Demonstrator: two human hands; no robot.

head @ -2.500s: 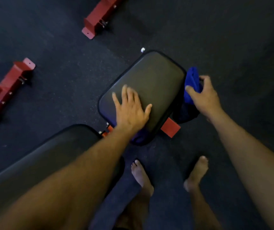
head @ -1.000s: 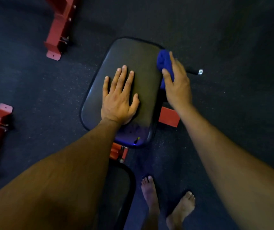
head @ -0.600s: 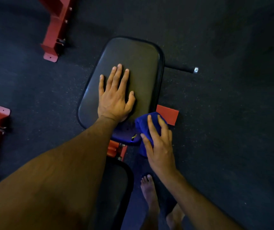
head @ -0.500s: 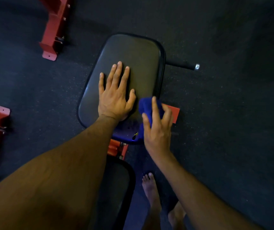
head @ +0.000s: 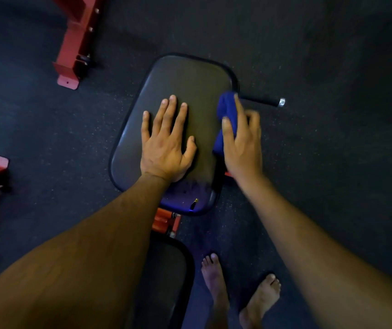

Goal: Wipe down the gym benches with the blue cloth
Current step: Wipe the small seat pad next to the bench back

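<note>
The left hand (head: 166, 148) lies flat with fingers spread on the middle of the dark seat pad (head: 190, 77). The right hand (head: 242, 143) grips the bunched blue cloth (head: 226, 108) against the pad's right edge, near its far corner; the cloth looks folded thick, though blur hides detail.

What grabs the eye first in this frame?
The blue cloth, bunched in the right hand against the right edge of the dark seat pad at centre. The left hand lies flat on the pad, and red frame pieces stand out on the dark floor at upper left.
</note>
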